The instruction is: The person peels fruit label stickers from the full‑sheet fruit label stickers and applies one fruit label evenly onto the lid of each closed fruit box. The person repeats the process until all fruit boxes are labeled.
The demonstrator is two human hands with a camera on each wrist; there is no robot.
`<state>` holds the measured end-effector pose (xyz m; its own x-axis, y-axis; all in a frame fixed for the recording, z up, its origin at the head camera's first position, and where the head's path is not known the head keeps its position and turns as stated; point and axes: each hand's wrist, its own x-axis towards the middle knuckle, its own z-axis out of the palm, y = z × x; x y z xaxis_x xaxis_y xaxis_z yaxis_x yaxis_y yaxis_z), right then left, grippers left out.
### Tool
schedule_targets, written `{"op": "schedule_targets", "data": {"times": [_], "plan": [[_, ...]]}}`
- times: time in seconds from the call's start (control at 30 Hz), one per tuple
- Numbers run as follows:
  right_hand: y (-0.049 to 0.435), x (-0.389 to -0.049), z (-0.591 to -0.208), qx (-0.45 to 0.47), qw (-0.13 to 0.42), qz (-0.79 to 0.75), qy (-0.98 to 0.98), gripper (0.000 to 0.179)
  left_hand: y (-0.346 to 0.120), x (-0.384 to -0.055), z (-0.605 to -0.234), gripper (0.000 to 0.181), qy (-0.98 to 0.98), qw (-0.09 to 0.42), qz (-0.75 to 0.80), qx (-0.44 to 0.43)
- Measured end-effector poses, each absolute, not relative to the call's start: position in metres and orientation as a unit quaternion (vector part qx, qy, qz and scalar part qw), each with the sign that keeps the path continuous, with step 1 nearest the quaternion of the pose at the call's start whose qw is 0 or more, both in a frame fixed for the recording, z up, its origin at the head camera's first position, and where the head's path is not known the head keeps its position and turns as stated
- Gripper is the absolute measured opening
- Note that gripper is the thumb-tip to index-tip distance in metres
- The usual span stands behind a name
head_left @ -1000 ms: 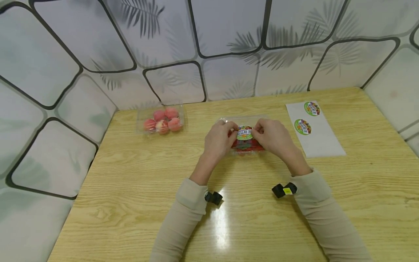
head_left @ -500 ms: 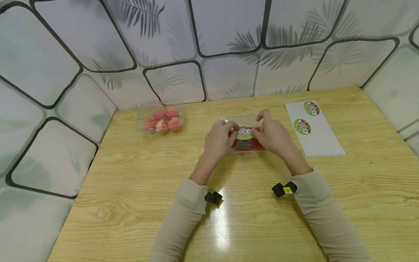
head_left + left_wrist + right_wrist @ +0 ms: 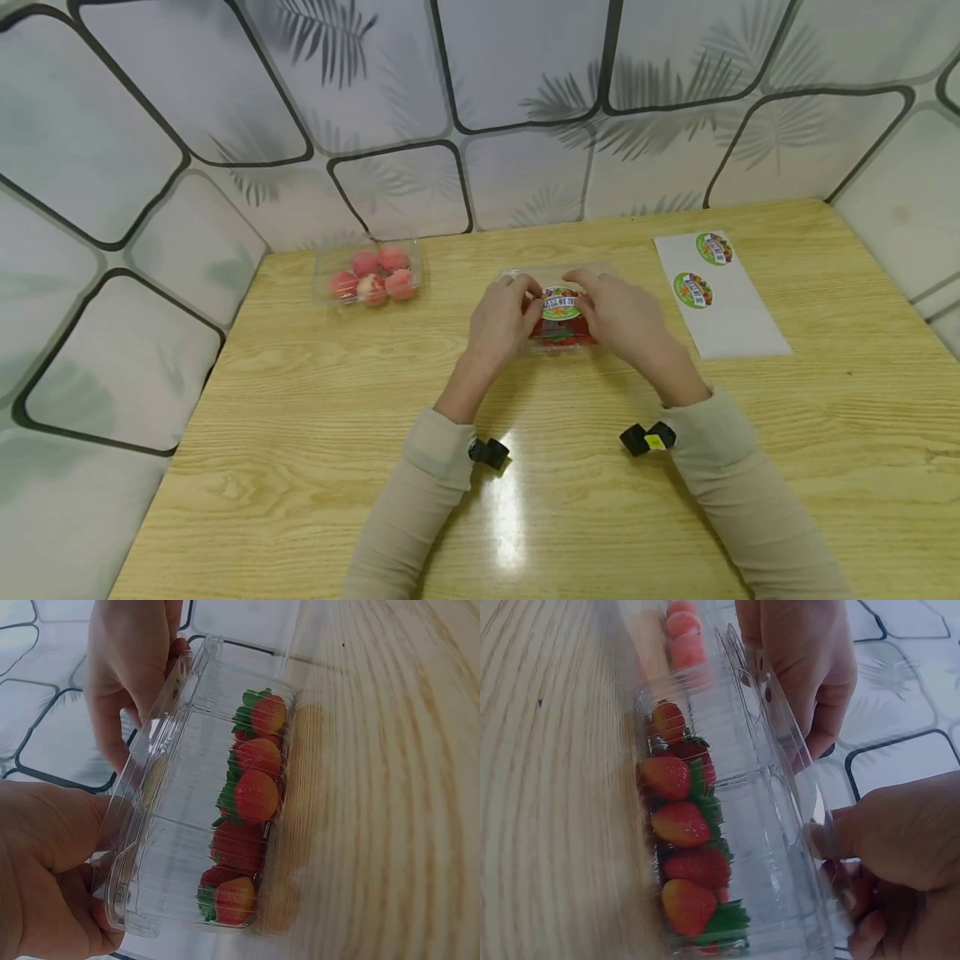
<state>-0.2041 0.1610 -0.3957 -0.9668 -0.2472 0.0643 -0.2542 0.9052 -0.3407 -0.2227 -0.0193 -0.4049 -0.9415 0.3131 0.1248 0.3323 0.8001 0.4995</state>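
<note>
A clear plastic clamshell box (image 3: 561, 343) of strawberries (image 3: 255, 796) stands on the table in front of me, its lid down. On top of the lid lies an oval fruit sticker (image 3: 559, 303) with a green and white print. My left hand (image 3: 501, 318) pinches the sticker's left edge between thumb and forefinger, against the lid. From the other side my right hand (image 3: 624, 320) touches the sticker's right edge with its thumb, the forefinger stretched above. Both wrist views show the fingertips at the lid; the sticker's underside is hidden.
A second clear box (image 3: 414, 283) holding several round pinkish-red fruits stands at the back left. To the right lies a white backing sheet (image 3: 738, 321) with two more stickers (image 3: 693, 290). A patterned wall (image 3: 525, 179) borders the table's back edge.
My right forefinger lifted off the sticker's right edge, then moved left to its top right. The right thumb stays by the edge. My left hand and the box have barely moved.
</note>
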Motion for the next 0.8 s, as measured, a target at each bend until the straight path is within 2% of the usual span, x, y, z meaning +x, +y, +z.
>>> {"op": "schedule_targets", "data": {"times": [0.23,0.47,0.8], "plan": [[0.153,-0.189,-0.39,0.194,0.034,0.037,-0.98,0.053,-0.021,-0.223,-0.406,0.012,-0.945,0.016,-0.281,-0.167],[0.149,-0.189,-0.394,0.194,-0.043,0.036,-0.979,0.07,-0.022,-0.224,-0.405,0.012,-0.946,0.018,-0.28,-0.162],[0.154,-0.192,-0.401,0.176,-0.08,0.115,-0.974,0.076,-0.022,-0.225,-0.407,0.011,-0.948,0.022,-0.275,-0.158]]}}
